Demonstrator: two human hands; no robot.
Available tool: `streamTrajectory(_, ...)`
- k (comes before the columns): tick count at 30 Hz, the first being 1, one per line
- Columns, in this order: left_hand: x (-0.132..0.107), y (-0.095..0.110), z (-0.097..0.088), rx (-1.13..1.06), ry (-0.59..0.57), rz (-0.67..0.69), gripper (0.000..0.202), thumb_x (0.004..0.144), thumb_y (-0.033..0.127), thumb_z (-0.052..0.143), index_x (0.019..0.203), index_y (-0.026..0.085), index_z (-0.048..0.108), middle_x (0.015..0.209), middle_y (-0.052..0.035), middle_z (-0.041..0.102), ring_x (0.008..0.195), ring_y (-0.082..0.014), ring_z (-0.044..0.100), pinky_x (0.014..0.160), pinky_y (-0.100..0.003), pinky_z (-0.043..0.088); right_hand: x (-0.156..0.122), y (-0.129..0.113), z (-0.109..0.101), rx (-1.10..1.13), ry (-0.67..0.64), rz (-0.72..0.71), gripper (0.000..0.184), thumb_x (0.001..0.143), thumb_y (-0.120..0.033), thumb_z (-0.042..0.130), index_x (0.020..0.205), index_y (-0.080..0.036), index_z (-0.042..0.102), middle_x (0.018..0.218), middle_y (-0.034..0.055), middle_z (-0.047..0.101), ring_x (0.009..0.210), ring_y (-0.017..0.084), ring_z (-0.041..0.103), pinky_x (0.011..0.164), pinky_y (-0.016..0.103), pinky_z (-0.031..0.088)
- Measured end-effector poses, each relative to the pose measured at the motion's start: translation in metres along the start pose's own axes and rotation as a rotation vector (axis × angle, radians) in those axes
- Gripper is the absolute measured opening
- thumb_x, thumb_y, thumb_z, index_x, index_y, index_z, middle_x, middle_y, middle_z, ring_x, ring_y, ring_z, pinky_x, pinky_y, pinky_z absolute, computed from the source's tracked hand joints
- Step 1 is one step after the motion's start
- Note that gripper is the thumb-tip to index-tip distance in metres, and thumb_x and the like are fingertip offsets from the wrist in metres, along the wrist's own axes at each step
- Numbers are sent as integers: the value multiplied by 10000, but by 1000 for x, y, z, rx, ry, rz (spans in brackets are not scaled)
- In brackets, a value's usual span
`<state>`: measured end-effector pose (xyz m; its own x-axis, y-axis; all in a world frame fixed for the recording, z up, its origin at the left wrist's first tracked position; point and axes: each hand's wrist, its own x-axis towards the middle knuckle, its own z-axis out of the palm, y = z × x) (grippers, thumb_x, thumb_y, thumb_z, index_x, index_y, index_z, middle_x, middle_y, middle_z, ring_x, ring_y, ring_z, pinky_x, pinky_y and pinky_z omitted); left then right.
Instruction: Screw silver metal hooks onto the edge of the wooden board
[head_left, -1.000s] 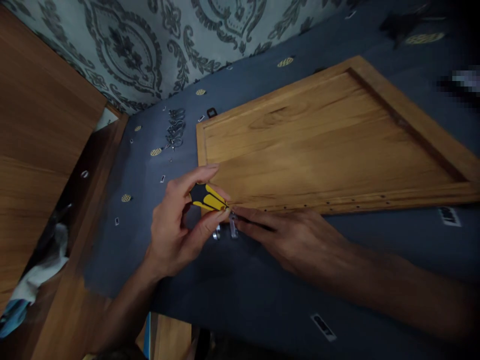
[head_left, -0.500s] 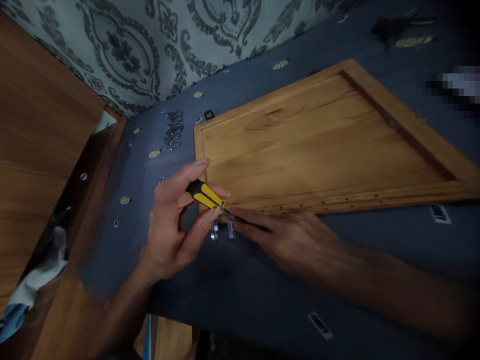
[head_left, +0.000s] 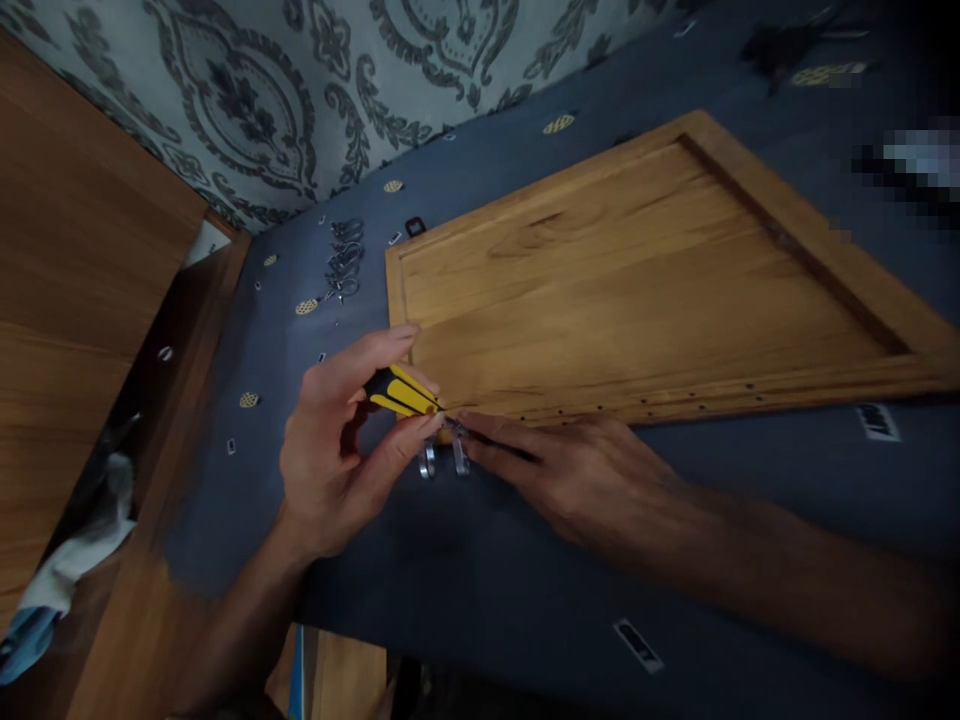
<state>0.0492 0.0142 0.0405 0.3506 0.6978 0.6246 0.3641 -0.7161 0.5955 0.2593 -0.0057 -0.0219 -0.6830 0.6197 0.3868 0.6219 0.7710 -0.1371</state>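
My left hand (head_left: 337,440) is closed around the yellow-and-black handle of a screwdriver (head_left: 401,390), thumb below and fingers above. Its tip points right and down at the near-left corner of a framed wooden board (head_left: 585,300). Metal hooks (head_left: 460,455) hang over the board's near edge just below the tip. Coming from the right, my right hand (head_left: 577,460) has its fingertips pressed together at the metal piece by that edge. The fingers partly hide what lies between them. Small dark holes run along the near rail of the board.
Several more metal hooks (head_left: 345,262) lie in a heap on the blue patterned cloth (head_left: 525,590). A dark ring (head_left: 415,228) sits at the board's far-left edge. Dark tools (head_left: 784,50) rest at the far right. Wooden furniture (head_left: 97,200) stands along the left.
My left hand has shifted slightly left, and the screwdriver handle has turned a little in its fingers. My right hand stays in nearly the same place at the board's edge.
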Motion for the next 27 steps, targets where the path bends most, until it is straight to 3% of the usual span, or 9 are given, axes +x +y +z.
streamTrajectory(5,-2,-1,-2,0,-34,-10,613,904,137,757,1430,394,574,1357,-59,661,945,-218,771,797,-371,723,-1,0,2,0,8,4,511,795,28,587,1219,-213,741,1326,46,740,825,209,786,586,310,620)
streamTrajectory(9,0,1,-5,-9,-104,-23,647,930,94,690,1478,395,520,1418,-64,626,965,-222,777,819,-399,714,-1,0,1,1,18,3,474,802,20,601,1190,-210,746,1317,33,746,740,205,776,536,328,601)
streamTrajectory(13,2,2,-10,31,-161,-53,679,939,88,678,1524,364,470,1279,-58,693,992,-224,778,939,-426,673,0,0,-1,-12,-33,2,506,816,24,582,1241,-210,726,1328,55,739,788,203,779,567,316,599)
streamTrajectory(18,1,1,-12,-4,-168,-92,639,955,150,689,1509,379,465,1238,-53,710,980,-240,773,885,-452,691,2,-1,-2,-23,-81,9,544,762,18,629,1244,-214,727,1355,51,726,826,205,780,567,293,588)
streamTrajectory(20,3,2,-9,-3,-110,-103,600,967,179,686,1489,386,476,1278,-43,702,952,-231,769,869,-455,696,1,-1,-3,-22,-76,12,547,776,18,615,1255,-221,722,1354,48,727,815,190,777,547,271,568)
streamTrajectory(23,8,4,-5,-61,132,-65,456,963,148,679,1361,347,584,1428,13,591,886,-156,746,806,-380,703,0,-1,-5,-32,-94,10,548,798,36,576,1262,-218,719,1374,61,715,768,172,770,527,264,554)
streamTrajectory(25,13,5,-6,-167,248,-43,398,943,110,673,1289,299,616,1233,29,649,814,-119,706,761,-343,688,0,-1,-5,-38,-92,1,549,806,50,554,1260,-211,718,1400,69,698,752,172,769,536,281,566)
streamTrajectory(27,15,5,-10,-268,226,-124,408,933,121,663,1296,295,594,874,53,627,663,-101,619,621,-293,626,0,-1,-4,-35,-64,-2,539,796,51,549,1233,-211,726,1396,64,701,753,177,773,529,287,566)
